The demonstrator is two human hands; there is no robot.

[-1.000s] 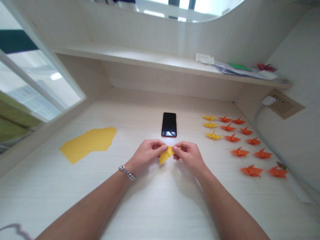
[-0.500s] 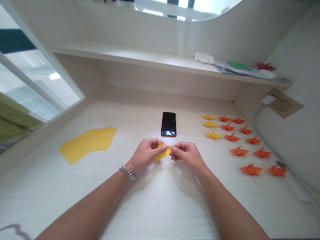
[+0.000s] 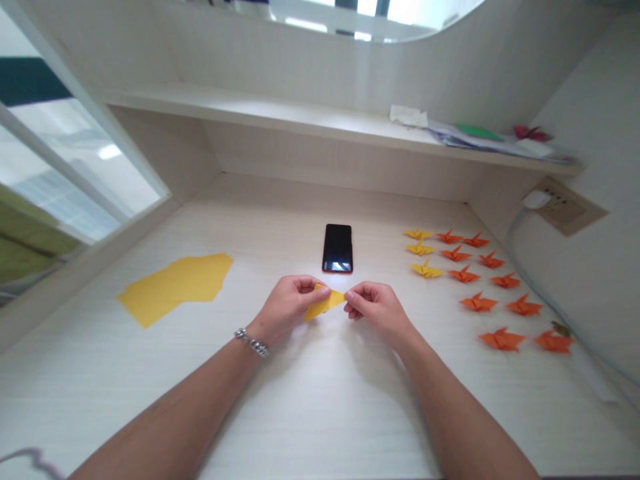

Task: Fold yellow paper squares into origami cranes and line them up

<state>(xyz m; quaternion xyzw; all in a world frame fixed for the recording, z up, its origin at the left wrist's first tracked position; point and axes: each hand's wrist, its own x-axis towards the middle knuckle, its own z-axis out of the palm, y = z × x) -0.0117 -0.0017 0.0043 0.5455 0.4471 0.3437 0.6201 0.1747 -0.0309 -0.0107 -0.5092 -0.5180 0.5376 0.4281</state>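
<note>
A small folded piece of yellow paper (image 3: 324,304) is held just above the pale wooden desk (image 3: 320,400) between both hands. My left hand (image 3: 287,307), with a metal bracelet at the wrist, pinches its left part. My right hand (image 3: 375,308) pinches its right tip with thumb and forefinger. A black phone (image 3: 337,248) lies flat on the desk just beyond the hands.
A stack of yellow paper sheets (image 3: 175,285) lies at the left. Rows of folded yellow paper cranes (image 3: 425,270) and orange paper cranes (image 3: 503,340) stand at the right. A shelf (image 3: 300,120) with papers runs along the back. A wall socket (image 3: 560,203) with a cable is at the right.
The yellow paper has been folded narrower and turned; its lower point has gone from view. Both hands stayed in place, with the fingers shifting slightly.
</note>
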